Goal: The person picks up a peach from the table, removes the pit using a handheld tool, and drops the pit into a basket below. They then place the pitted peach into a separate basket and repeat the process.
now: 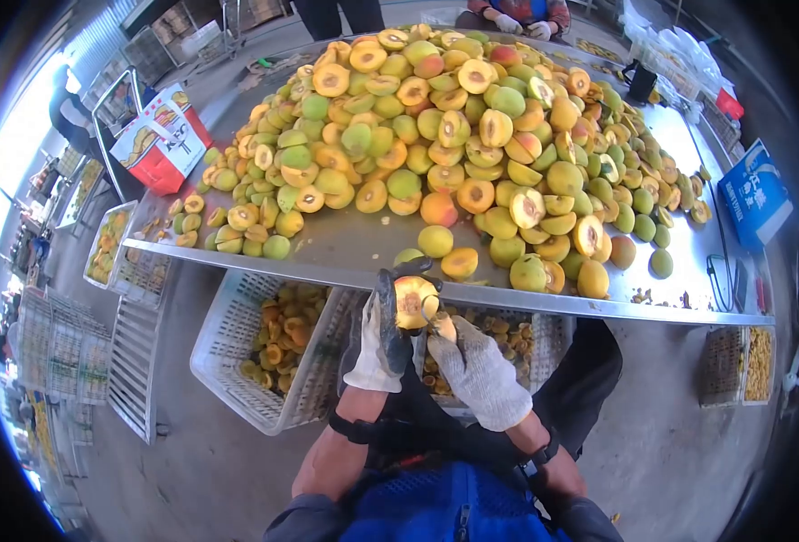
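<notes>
My left hand, in a white and dark glove, is closed around a halved peach, its cut face turned up. In a white knit glove, my right hand is closed on a small tool with a thin curved metal loop that touches the cut face. A pale piece shows at the right fingertips. Both hands are just off the table's front edge. Beyond them a large heap of cut peaches covers much of the metal table.
White crates of peach pieces stand under the table. A red and white bag is on the table's left, a blue box at its right. A gloved person sits across, and another person's legs show behind.
</notes>
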{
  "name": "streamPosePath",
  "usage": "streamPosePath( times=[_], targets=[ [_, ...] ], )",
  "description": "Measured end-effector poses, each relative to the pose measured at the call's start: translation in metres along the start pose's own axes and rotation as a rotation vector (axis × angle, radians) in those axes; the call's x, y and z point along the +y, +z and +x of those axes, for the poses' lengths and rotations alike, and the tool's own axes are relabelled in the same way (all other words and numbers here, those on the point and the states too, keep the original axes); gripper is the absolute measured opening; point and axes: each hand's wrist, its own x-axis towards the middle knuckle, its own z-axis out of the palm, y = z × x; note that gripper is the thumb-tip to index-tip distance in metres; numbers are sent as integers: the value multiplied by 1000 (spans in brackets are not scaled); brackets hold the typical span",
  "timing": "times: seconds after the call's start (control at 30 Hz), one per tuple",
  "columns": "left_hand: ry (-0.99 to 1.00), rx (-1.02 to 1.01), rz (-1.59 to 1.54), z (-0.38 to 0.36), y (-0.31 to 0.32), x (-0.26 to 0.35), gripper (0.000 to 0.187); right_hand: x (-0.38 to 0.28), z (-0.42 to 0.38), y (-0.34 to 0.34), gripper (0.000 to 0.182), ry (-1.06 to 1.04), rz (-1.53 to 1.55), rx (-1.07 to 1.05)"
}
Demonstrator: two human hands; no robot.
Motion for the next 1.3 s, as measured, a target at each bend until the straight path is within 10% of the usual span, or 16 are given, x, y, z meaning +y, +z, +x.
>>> streamPosePath(
  times=[0.13,0.53,0.73,0.77,0.97,1.1,1.3],
  targets=[
    [84,-13,56,-1,-11,-22,52,-6,5,1,34,302,57,-119],
    [-10,-104,110,2,-4,-7,31,48,-7,31,32,208,260,-164],
    [85,-346,368,11,-15,-1,30,33,-11,11,33,585,1034,-509],
    [-222,-311,381,17,-15,6,38,36,-14,13,34,605,1161,-508],
    [-117,-556,-4,26,-14,-7,34,42,-19,22,36,664,1470,-450],
    [-191,-23,-12,2,-4,-28,25,54,-18,28,37,620,1688,-573],
    [-317,13,-280,6,13,-30,58,54,-28,15,42,513,1588,-456]
  ],
)
